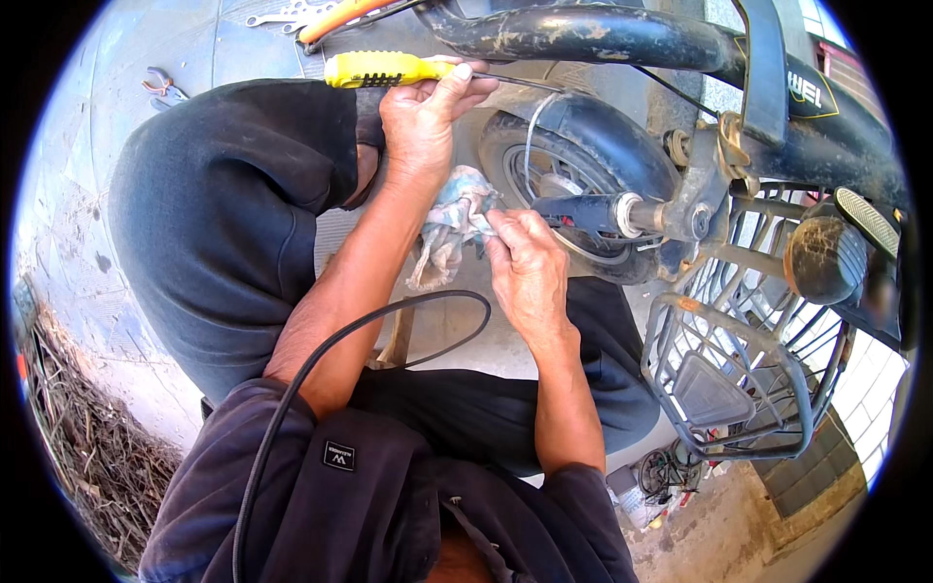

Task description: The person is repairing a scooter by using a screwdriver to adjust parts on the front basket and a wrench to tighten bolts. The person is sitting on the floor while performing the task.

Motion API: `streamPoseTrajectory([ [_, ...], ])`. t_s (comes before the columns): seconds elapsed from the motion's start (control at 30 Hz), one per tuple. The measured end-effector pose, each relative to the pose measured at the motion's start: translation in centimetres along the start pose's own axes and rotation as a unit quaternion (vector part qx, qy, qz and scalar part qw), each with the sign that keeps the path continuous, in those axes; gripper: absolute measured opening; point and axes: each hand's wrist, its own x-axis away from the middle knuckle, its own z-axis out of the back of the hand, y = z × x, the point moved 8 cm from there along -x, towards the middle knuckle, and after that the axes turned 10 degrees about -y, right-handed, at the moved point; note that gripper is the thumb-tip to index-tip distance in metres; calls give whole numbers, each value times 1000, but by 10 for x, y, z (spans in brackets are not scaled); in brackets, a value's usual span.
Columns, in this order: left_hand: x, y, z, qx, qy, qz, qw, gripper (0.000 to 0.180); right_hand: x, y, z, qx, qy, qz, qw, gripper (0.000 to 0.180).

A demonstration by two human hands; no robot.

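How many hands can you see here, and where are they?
2. The left hand is at upper center, holding the yellow-handled tool; the right hand is lower and farther right, holding the crumpled rag. Some fingers are partly hidden.

a makeshift repair spot, seemingly an outdoor yard: wrenches (pixel 284 17) and pliers (pixel 165 89) lie on paving (pixel 86 282) around a bike (pixel 700 216), with heaped twigs (pixel 87 452) nearby.
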Motion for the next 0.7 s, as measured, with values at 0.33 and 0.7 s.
streamPoseTrajectory([
  [0.33,-2,-2,-2,2,26,-3,1000,19,0,0,-1,-7,-1,-1,1000,27],
  [0.7,0,8,-4,-31,43,33,998,24,5,-20,15,18,22,28,999,27],
])
